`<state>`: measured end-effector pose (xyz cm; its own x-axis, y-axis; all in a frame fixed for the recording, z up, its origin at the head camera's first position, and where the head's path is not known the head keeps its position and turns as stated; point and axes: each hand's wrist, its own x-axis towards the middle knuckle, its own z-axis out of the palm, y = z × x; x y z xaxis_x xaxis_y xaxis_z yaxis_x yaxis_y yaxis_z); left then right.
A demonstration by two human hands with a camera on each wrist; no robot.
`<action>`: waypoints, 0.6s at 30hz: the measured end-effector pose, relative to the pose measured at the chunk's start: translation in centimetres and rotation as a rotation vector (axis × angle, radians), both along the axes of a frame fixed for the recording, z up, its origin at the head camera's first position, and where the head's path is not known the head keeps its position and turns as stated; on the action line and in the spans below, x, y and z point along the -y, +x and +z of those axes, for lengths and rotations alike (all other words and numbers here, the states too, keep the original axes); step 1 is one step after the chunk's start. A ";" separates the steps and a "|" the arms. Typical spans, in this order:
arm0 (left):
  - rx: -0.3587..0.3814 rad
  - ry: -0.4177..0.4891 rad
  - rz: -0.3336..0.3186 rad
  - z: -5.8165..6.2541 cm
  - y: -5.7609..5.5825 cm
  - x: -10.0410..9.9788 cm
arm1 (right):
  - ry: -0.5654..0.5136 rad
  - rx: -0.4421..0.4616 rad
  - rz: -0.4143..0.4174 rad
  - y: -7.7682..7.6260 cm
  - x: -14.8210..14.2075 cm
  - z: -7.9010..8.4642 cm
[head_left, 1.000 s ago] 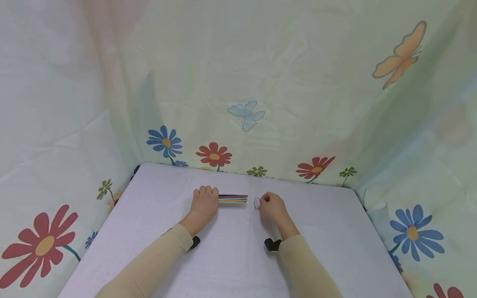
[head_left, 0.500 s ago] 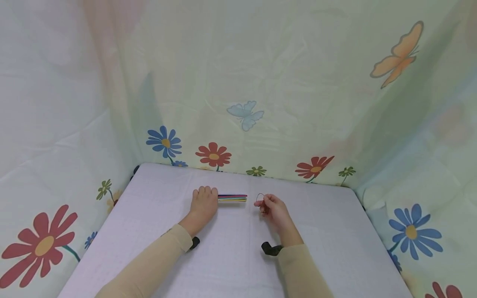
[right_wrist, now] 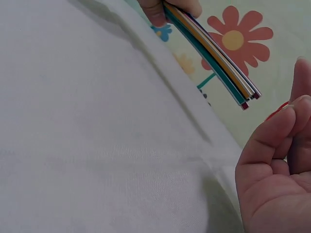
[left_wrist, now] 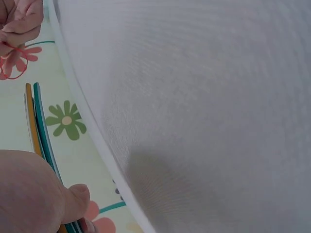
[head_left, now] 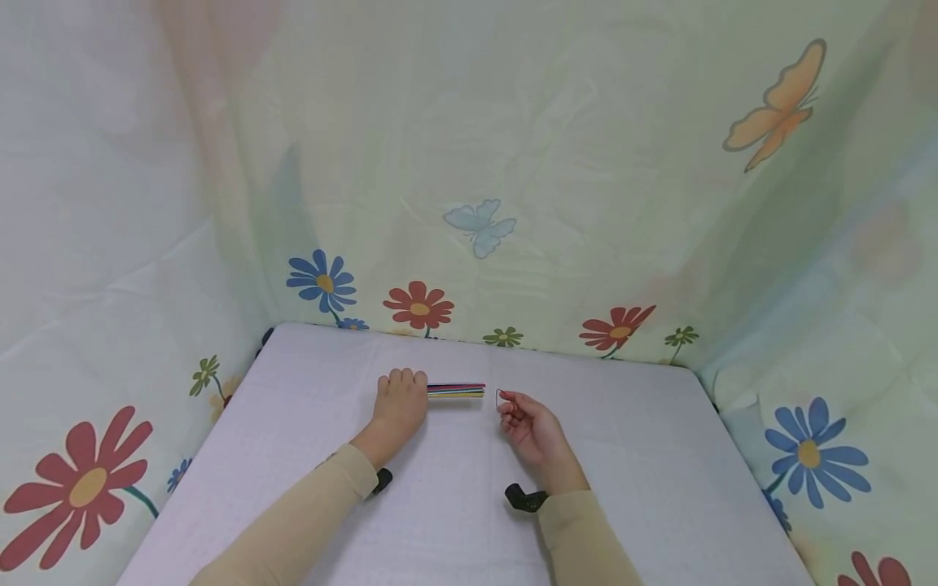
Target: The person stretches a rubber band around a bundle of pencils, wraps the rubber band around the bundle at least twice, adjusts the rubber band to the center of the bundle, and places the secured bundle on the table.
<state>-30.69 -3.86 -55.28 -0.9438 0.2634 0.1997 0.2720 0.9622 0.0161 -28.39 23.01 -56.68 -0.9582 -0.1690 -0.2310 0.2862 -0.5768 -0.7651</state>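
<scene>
My left hand grips a bundle of long, thin coloured sticks above the table. The bundle's free ends point right, showing teal, orange, dark and white sides in the right wrist view. Facing those ends across a short gap, my right hand pinches a thin red rubber band between thumb and fingers. The band hangs as a loop in the left wrist view, apart from the sticks. The held part of the bundle is hidden inside my left hand.
A table with a white cloth lies beneath both hands. Behind it and at both sides hang pale curtains printed with flowers and butterflies. Black wrist mounts stick out beside the sleeves.
My right hand has turned so its palm side shows more, and the rubber band in its fingers has shifted slightly left, toward the stick ends. My left hand and the bundle have stayed nearly still.
</scene>
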 end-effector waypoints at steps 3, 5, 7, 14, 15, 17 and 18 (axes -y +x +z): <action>-0.006 0.005 0.004 0.3 0.1 0.0 | 0.006 -0.011 0.018 0.1 0.5 -0.1; -0.001 0.001 0.007 0.4 0.1 0.0 | 0.012 -0.012 0.013 0.2 0.8 -0.2; 0.006 0.001 0.010 0.5 0.1 0.0 | -0.002 0.013 -0.007 0.3 1.1 -0.3; 0.017 0.003 0.020 0.6 0.2 0.0 | -0.132 0.148 -0.075 0.6 1.6 -0.6; 0.018 0.003 0.021 0.6 0.2 0.0 | -0.157 0.159 -0.072 0.6 1.6 -0.7; 0.015 0.003 0.022 0.5 0.2 0.0 | -0.205 0.165 -0.057 0.7 1.7 -0.8; 0.015 -0.001 0.020 0.5 0.2 0.0 | -0.221 0.161 -0.044 0.8 1.7 -0.8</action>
